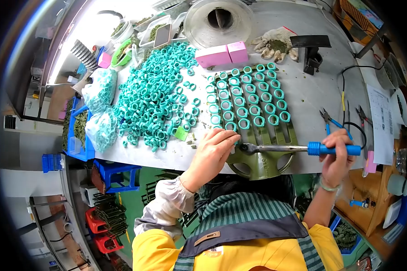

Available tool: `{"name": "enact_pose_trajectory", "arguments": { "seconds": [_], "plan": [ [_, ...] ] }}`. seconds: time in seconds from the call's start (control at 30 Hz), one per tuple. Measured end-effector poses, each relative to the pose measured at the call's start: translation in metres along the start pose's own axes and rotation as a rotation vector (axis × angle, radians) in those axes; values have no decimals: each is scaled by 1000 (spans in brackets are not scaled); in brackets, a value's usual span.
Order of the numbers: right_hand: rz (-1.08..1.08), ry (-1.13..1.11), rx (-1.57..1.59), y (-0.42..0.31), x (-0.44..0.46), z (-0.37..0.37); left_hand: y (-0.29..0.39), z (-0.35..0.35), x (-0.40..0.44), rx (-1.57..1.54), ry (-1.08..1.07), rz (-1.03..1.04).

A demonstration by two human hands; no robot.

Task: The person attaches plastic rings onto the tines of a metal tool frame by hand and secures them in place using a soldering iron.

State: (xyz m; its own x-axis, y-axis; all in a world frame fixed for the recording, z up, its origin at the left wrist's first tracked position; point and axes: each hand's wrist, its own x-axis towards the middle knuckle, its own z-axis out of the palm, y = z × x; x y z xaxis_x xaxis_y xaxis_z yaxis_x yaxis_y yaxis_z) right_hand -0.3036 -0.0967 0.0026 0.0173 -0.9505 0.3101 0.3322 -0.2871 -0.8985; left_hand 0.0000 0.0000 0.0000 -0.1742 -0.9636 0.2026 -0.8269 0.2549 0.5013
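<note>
My right hand [337,153] is wrapped round the blue handle of a soldering iron [282,148]. The iron lies level, its dark broad tip pointing left over the lower part of an olive-green slatted frame [264,167]. Close to that tip, my left hand [216,147] has its fingers drawn together at the frame's lower left. A bit of teal shows under the fingertips, apparently a ring, mostly hidden by them. Rows of teal rings [254,110] stand along the frame's slats. Left of it lies a large heap of loose teal rings [151,97].
Pink blocks [212,56], a glove [276,44] and a black stand [310,54] sit behind the frame. To the right lie blue-handled pliers [328,121], red-handled pliers [362,115], a black cord and a printed sheet [381,126]. Filled plastic bags [101,128] stand left.
</note>
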Motion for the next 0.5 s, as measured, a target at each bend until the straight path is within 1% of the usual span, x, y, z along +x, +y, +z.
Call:
{"name": "enact_pose_trajectory", "arguments": {
  "seconds": [0.07, 0.17, 0.23, 0.3, 0.33, 0.37, 0.43, 0.5],
  "plan": [
    [-6, 24, -20, -7, -1, -5, 1, -2, 1, -43, 24, 13],
    [0, 36, -59, -17, 4, -4, -36, -17, 19, -305, 137, -182],
    [-3, 48, -77, -18, 5, -3, -94, -17, 29, -96, 192, -322],
    [4, 43, -76, -19, 2, -1, -124, -14, 37, 208, 288, -174],
    [-11, 54, -81, -16, 1, -1, -137, -15, 42, 234, 212, -148],
    [-20, 54, -79, -15, 0, -1, -145, -12, 43, 181, 113, -251],
    [-36, 57, -79, -17, 1, 3, -149, -17, 47, 264, 39, -266],
    [-4, 65, -87, -23, -1, 3, -144, -22, 42, 69, 133, -344]
  ]
}}
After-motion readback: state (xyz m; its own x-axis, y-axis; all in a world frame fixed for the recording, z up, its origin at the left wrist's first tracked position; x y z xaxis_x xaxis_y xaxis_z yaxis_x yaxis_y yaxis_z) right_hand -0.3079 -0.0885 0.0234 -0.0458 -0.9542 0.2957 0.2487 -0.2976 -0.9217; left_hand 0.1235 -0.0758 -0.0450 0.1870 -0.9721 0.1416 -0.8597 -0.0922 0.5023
